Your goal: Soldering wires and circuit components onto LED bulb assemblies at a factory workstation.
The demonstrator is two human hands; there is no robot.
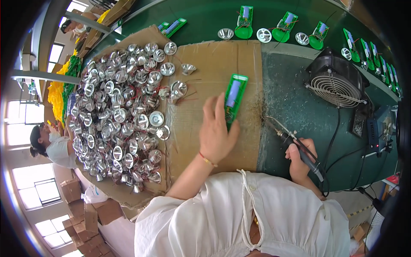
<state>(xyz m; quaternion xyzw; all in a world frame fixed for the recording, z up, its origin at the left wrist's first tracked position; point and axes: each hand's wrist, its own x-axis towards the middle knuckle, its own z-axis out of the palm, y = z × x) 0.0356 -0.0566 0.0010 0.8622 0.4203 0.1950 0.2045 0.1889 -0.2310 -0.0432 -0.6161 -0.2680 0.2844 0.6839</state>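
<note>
Right hand (301, 155) is wrapped round an iron (311, 165) pointing far left. Left hand (216, 136) is on the green case (233, 92) on the cardboard (188, 137), can't tell if it's actually gripping. Huge pile of reflectors (120, 115) on the left, fan (336, 89) far right.

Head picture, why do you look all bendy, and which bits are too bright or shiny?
Head view: the fisheye lens bows straight edges, and the corners go dark; the windows at left are washed-out white; the heaped silver reflector cups glint with bright highlights.
</note>
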